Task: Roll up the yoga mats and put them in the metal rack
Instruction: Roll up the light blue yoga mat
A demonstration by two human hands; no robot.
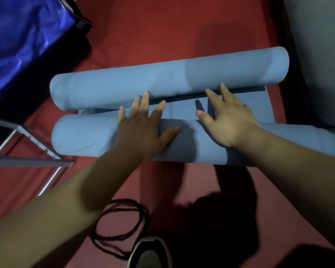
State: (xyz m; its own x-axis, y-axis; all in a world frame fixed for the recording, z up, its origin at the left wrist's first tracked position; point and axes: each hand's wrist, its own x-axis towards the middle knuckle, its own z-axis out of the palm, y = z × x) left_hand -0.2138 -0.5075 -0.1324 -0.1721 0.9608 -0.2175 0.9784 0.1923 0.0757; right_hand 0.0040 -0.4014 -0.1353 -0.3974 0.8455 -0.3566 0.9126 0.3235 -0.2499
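My left hand point(141, 130) and right hand point(228, 120) press flat, fingers straight, on the near blue mat roll point(85, 136) on the red floor point(162, 26) — a short flat stretch is left to roll. A second roll point(162, 82) lies just beyond; neither is in the metal rack point(37, 163) beside me yet.

Red floor point(162, 26), shiny blue bag point(23, 35), grey furniture point(317, 55), hard shadows
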